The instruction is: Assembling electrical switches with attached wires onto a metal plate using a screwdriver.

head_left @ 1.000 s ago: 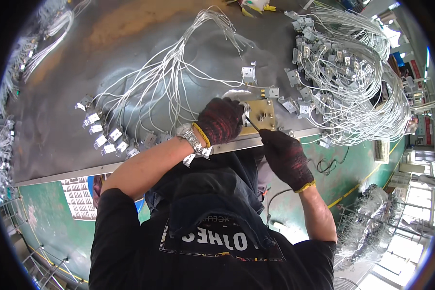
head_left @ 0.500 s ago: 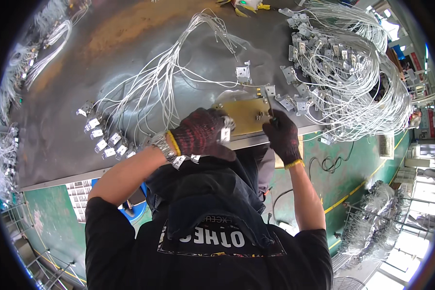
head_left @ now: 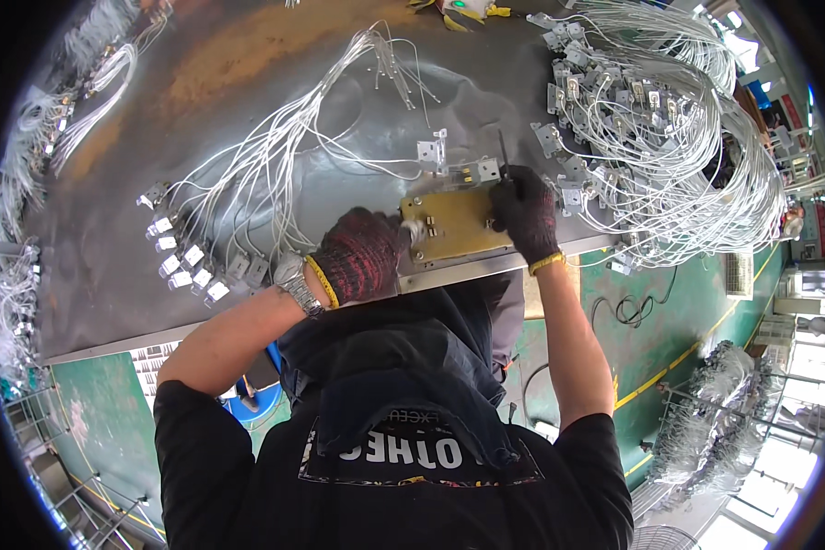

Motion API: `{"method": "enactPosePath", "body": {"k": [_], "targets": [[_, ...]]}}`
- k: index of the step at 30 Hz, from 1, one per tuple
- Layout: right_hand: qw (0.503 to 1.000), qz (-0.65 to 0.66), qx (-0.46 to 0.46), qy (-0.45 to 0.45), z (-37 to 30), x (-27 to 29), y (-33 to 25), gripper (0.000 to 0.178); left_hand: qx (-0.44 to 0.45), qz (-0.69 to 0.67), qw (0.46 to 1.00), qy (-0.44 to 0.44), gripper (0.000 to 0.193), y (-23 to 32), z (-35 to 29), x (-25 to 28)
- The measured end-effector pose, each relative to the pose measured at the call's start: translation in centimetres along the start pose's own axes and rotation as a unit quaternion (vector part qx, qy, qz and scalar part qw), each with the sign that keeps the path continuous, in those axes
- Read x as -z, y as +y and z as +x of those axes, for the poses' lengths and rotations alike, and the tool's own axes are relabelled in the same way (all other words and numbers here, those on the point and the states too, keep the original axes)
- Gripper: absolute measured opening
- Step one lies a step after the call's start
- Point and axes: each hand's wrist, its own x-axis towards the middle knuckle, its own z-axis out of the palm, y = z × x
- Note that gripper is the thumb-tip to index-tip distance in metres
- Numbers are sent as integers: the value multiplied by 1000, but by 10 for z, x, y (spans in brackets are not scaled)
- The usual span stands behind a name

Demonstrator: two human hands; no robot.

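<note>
A brass-coloured plate point(head_left: 467, 223) with small posts and screws lies at the table's front edge, between my hands. My gloved left hand point(head_left: 362, 255) is curled at its left end, the fingertips by a small silvery piece point(head_left: 415, 231); whether they grip it is partly hidden. My gloved right hand point(head_left: 526, 213) closes round a thin dark rod-like tool point(head_left: 502, 154) that points away from me, over the plate's right end. Just beyond the plate lie a silvery metal bracket point(head_left: 428, 152) with a white wire and a smaller bracket point(head_left: 489, 170).
White wires point(head_left: 289, 151) fan across the metal table point(head_left: 137, 284) to several brackets point(head_left: 181, 257) on the left. A large heap of wired brackets point(head_left: 660, 156) covers the right side. More wire bundles point(head_left: 18, 202) hang at the far left. A yellow-and-white object point(head_left: 458, 13) sits at the back.
My left hand has moved slightly left and its thumb is tucked in. My right hand has shifted up and left over the plate. The bracket and wires beyond have slid left.
</note>
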Motion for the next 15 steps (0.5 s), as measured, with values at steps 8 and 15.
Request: {"method": "enactPosePath", "body": {"k": [8,15], "targets": [[992,113,-45,-41,-83,-37,-30,28,62,-32,985,157,57,-1,17,9],[998,53,-5,-38,-88,-37,-16,31,3,-58,996,61,70,0,27,19]]}}
